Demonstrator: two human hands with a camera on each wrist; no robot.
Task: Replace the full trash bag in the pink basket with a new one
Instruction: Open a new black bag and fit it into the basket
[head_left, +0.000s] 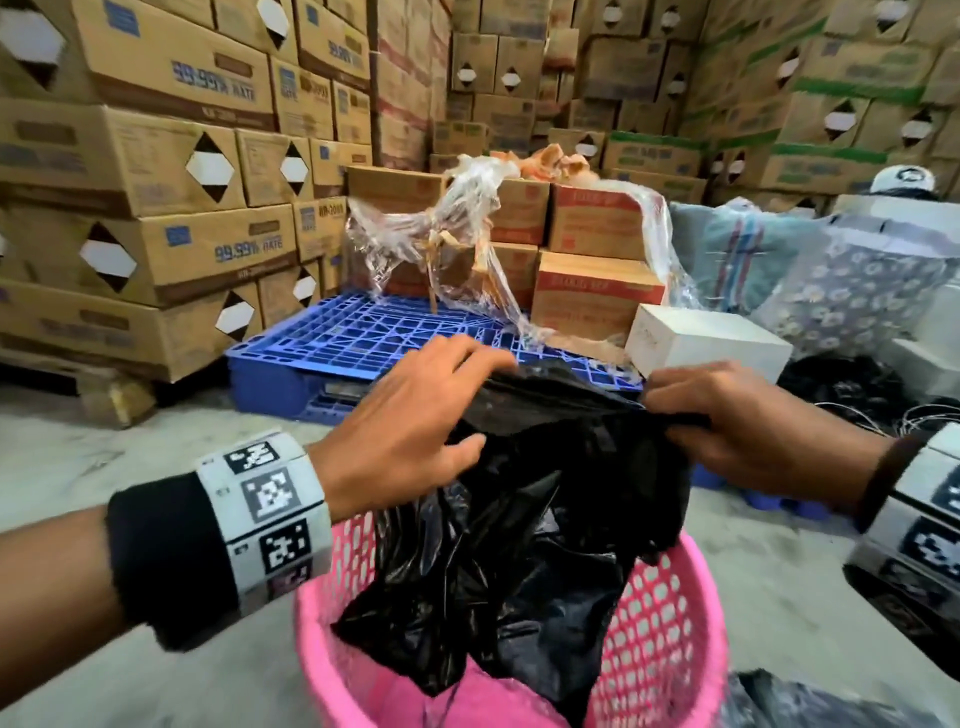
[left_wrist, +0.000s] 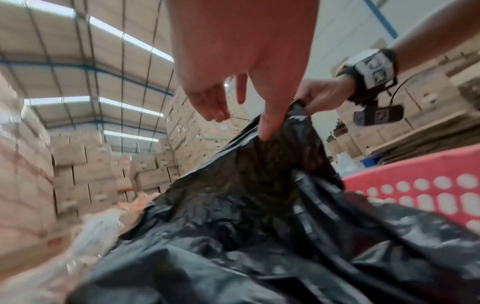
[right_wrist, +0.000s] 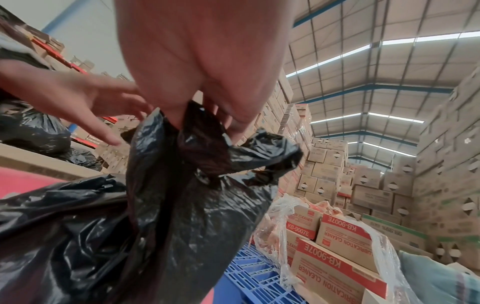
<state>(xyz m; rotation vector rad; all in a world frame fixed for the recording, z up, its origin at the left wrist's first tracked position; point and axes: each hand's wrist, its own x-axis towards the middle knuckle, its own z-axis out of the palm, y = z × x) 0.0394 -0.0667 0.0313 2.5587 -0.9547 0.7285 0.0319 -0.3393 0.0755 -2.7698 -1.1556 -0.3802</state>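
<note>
— So where does your grip stand?

— Your right hand (head_left: 753, 431) has its fingers pinched together on a bunched corner of the black bag (head_left: 530, 499). Your left hand (head_left: 410, 415) lies spread, fingers straight, only touching the film beside that pinch. Below both hands the bag hangs into the pink basket (head_left: 670, 623), crumpled, mouth not opened.

— What could go wrong?

— With only one corner held, the thin film below your pinch could stretch or tear if you tug. Your flat left fingers may slide off without parting the layers, and the loose bottom could snag the basket's lattice.
</note>
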